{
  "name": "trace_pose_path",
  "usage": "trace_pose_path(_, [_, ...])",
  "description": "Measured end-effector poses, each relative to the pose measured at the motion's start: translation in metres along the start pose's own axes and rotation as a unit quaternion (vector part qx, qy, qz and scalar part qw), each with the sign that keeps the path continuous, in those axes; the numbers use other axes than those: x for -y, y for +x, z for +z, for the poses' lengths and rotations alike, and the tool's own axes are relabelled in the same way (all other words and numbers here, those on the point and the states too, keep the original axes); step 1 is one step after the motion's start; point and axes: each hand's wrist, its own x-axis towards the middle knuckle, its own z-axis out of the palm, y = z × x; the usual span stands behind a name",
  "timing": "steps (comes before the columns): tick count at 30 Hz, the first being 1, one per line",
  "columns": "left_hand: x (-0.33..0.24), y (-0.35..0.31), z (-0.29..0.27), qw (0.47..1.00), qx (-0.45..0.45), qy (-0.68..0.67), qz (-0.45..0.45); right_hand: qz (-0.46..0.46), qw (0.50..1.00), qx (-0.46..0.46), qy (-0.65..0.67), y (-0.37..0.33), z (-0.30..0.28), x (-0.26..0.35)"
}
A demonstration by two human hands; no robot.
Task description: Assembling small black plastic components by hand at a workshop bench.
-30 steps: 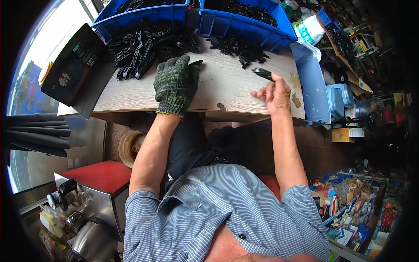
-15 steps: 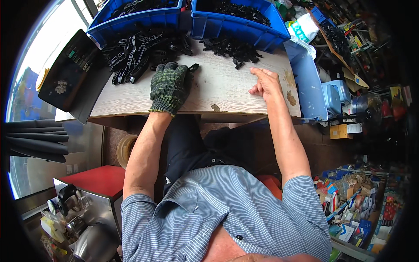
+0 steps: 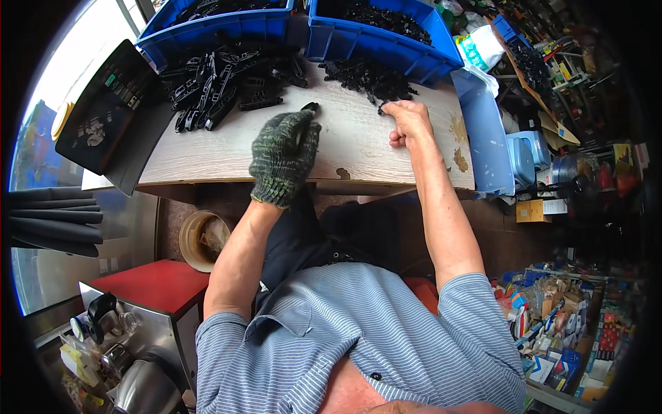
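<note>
My left hand (image 3: pixel 281 157), in a dark green knitted glove, is closed round a black plastic part (image 3: pixel 311 107). Only the tip of that part shows beyond the glove; the rest is hidden. My bare right hand (image 3: pixel 409 123) has its thumb and index finger together at the near edge of a heap of small black plastic pieces (image 3: pixel 365 79). A small black piece (image 3: pixel 380 109) shows at its fingertips. Left of the gloved hand lies a pile of long black plastic parts (image 3: pixel 214 86), with one long part (image 3: pixel 262 103) at its near right side.
Two blue bins (image 3: pixel 386 41) of black parts stand along the table's (image 3: pixel 352 141) far side. A black open box (image 3: pixel 103 114) sits at the left end, a light blue tub (image 3: pixel 486 131) at the right. Below left are a bucket (image 3: pixel 198 241) and a red-topped cabinet (image 3: pixel 152 286).
My left hand has moved right and nearer, away from the long parts, keeping a black part. My right hand has shifted left to the small pieces and its fingers have closed.
</note>
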Motion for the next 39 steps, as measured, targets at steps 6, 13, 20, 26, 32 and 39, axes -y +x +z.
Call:
trace_pose_path(6, [-0.021, -0.018, 0.034, 0.959, 0.059, -0.212, -0.179, -0.069, 0.986, 0.045, 0.143, -0.019, -0.006, -0.026])
trace_pose_path(13, [-0.048, 0.007, 0.047, 0.829, 0.191, -0.347, -0.395, -0.152, 0.964, 0.097, 0.196, -0.043, 0.009, -0.046])
trace_pose_path(20, [-0.038, 0.007, 0.066, 0.805, 0.168, -0.416, -0.388, -0.2, 0.954, 0.098, 0.2, -0.046, 0.017, -0.053])
trace_pose_path(26, [-0.035, 0.007, 0.06, 0.801, 0.208, -0.42, -0.371, -0.209, 0.942, 0.115, 0.236, -0.045, 0.013, -0.052])
trace_pose_path(32, [-0.047, 0.006, 0.049, 0.822, 0.189, -0.388, -0.371, -0.195, 0.942, 0.176, 0.211, -0.046, 0.007, -0.048])
trace_pose_path(39, [-0.029, 0.004, 0.014, 0.986, -0.038, 0.164, 0.007, -0.188, 0.929, 0.202, 0.247, -0.046, 0.005, -0.055])
